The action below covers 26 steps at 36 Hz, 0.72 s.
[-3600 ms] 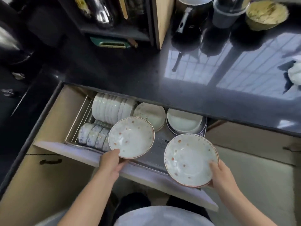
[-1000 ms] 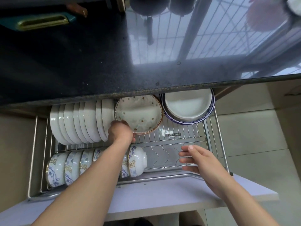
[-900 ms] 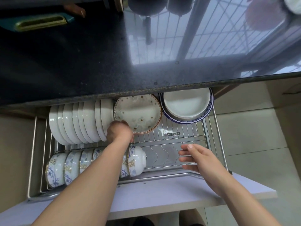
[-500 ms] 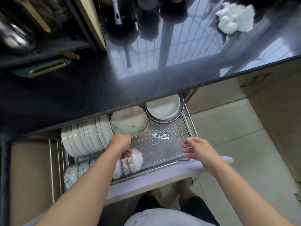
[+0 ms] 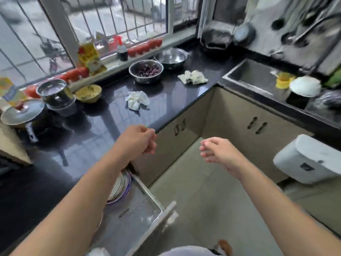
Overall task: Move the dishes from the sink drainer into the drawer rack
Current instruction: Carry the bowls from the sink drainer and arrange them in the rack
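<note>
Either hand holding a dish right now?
No. The left hand and right hand both hang in the air with fingers loosely curled around nothing.

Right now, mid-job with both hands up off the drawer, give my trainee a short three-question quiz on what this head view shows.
1. True or false: the left hand is carrying a plate.
2. Multiple choice: where does the white crumpled cloth lie? A) in the sink B) on the black countertop C) in the drawer rack
3. Fill in: the right hand hangs over the ____, holding nothing.

Key
1. False; its fingers are loosely curled and empty.
2. B.
3. Floor; the sink with a white dish at its edge lies further right.
</note>
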### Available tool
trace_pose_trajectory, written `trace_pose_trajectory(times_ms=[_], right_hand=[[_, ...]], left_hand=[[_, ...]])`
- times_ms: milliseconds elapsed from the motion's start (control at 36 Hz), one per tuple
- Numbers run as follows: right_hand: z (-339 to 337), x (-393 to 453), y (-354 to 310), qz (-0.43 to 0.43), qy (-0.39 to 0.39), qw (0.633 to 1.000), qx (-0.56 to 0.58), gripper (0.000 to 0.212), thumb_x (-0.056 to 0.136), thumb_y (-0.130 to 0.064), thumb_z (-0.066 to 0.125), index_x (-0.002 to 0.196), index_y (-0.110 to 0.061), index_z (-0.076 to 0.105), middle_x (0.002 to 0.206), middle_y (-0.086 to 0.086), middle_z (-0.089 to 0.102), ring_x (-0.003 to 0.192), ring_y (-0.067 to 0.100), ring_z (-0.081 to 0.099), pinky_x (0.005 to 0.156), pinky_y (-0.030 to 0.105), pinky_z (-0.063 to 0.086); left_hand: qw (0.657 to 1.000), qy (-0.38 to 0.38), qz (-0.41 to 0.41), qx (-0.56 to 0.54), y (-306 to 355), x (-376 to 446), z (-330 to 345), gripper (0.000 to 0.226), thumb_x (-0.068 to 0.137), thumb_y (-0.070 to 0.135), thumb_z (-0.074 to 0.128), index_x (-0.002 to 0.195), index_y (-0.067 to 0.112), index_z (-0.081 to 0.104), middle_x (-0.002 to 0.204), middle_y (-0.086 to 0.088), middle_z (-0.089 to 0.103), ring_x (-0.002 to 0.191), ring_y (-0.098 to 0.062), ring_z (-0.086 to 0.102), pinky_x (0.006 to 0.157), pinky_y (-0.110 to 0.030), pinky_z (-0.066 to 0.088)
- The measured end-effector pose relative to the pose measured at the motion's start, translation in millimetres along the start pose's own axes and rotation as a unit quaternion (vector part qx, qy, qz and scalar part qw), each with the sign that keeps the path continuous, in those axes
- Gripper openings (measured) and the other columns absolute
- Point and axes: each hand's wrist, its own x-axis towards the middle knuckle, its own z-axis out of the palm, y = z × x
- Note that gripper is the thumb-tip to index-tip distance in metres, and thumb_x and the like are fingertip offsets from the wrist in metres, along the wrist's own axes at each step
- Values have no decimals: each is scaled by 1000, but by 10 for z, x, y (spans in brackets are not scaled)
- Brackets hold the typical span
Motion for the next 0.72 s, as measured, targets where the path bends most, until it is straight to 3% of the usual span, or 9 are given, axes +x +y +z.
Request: trace_pose_trajectory(times_ms=[83, 167, 306, 389, 444, 528, 639, 722], right_hand=[[-746, -15, -141, -31, 25, 999, -18, 20, 105, -14, 48, 103, -12, 68, 98, 7, 72, 79, 17, 68, 81, 38, 57], [-1566, -51, -249, -52, 64, 996, -35, 19, 105, -16, 49, 104, -13, 69, 98, 6, 73, 80, 17, 69, 83, 39, 58], [-2685, -64, -326, -49, 123, 990, -55, 18, 104, -16, 52, 101, -12, 69, 100, 10, 73, 82, 21, 69, 89, 46, 58], [-3257, -8, -387, -41, 144, 986, -71, 18, 104, -16, 52, 103, -11, 69, 102, 12, 74, 83, 20, 69, 90, 48, 58], [-3529, 86, -431, -40, 152, 984, -81, 18, 104, -16, 52, 107, -8, 69, 102, 12, 74, 83, 19, 68, 90, 47, 58], [-3786, 323, -469, -43, 165, 981, -93, 20, 104, -16, 52, 111, -6, 68, 101, 12, 73, 80, 16, 66, 88, 45, 59], [-3889, 797, -498, -40, 148, 983, -104, 19, 103, -18, 52, 104, -9, 69, 103, 13, 74, 80, 16, 67, 77, 36, 57], [-3931, 1276, -590, -45, 126, 982, -135, 19, 101, -23, 52, 104, -15, 69, 101, 7, 74, 83, 13, 70, 81, 36, 58]], left_hand=[[998, -36, 44, 41, 452, 103, 598, 22, 99, 15, 57, 90, 0, 70, 72, -13, 72, 61, -21, 67, 64, -29, 60], [991, -75, 85, 76, 912, 223, 1364, 22, 101, 15, 57, 94, -3, 69, 77, -14, 71, 65, -24, 66, 73, -36, 61], [961, -118, 172, 184, 1545, 410, 2425, 23, 101, 17, 56, 88, 2, 68, 71, -8, 70, 48, -9, 61, 49, -18, 48], [938, -143, 199, 246, 1877, 595, 2897, 26, 98, 23, 56, 88, 4, 71, 77, -7, 76, 68, -24, 71, 70, -31, 60], [921, -140, 216, 294, 2047, 745, 3125, 27, 97, 29, 55, 86, 10, 71, 83, -7, 76, 82, -28, 71, 79, -35, 58], [906, -136, 232, 327, 2184, 988, 3396, 26, 96, 32, 55, 84, 13, 69, 88, -7, 75, 87, -28, 69, 78, -32, 53], [896, -157, 225, 348, 2247, 1394, 3634, 25, 96, 31, 56, 83, 13, 68, 85, -7, 74, 76, -27, 65, 71, -30, 51], [897, -163, 221, 346, 2365, 1869, 3753, 26, 96, 28, 57, 74, 16, 63, 78, -7, 72, 67, -21, 59, 66, -31, 49]])
